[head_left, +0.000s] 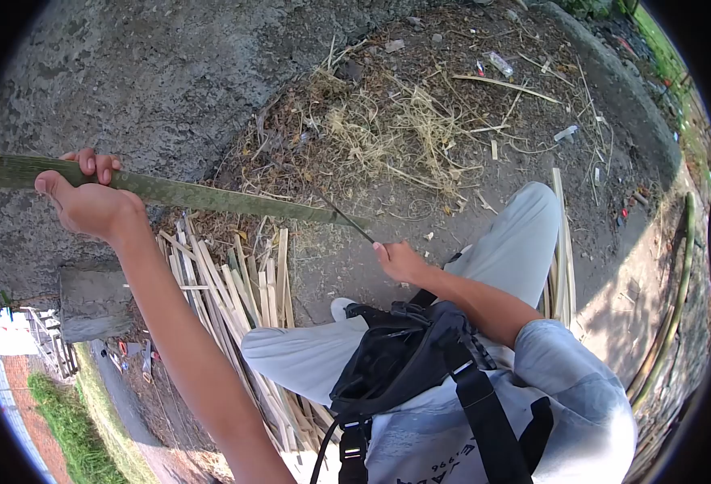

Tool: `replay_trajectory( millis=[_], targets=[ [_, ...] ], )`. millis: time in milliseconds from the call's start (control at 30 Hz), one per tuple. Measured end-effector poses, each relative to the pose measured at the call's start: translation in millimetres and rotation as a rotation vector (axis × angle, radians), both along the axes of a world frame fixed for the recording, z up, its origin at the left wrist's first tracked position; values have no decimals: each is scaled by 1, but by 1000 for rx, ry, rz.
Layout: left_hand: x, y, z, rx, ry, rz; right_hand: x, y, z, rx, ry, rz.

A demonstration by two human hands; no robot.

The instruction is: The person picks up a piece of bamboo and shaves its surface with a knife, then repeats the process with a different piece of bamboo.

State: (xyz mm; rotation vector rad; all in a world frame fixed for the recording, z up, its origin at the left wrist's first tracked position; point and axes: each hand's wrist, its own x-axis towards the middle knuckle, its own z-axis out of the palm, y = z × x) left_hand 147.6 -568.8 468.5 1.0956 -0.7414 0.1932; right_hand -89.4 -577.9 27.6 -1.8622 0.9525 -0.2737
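A long green split bamboo slat (210, 196) stretches from the far left toward the middle of the head view. My left hand (101, 202) is closed around it near its wide end, thumb on one side and fingers over the other. Close to my knees, my right hand (404, 262) grips a knife (350, 220), its thin dark blade seen nearly edge-on. That blade crosses the slat near its narrow far end. The knife's handle is mostly hidden inside my fist.
Pale bamboo strips (242, 294) lie in a bundle beside my left leg, and more strips (562, 250) lie past my right knee. Shavings (404, 133) litter the ground ahead. A concrete surface (154, 89) is at upper left. Green bamboo poles (678, 282) rest at right.
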Motion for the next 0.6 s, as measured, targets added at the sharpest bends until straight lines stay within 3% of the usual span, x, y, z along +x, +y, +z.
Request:
replay_trajectory(
  millis=[100,467,600],
  targets=[
    [-2,2,0,-5,2,-8,-11,-19,-16,240,275,18],
    [-13,12,0,-7,29,-24,-24,-18,8,194,242,-47],
    [-18,18,0,-24,57,-12,-38,-30,63,314,122,-121]
  ],
)
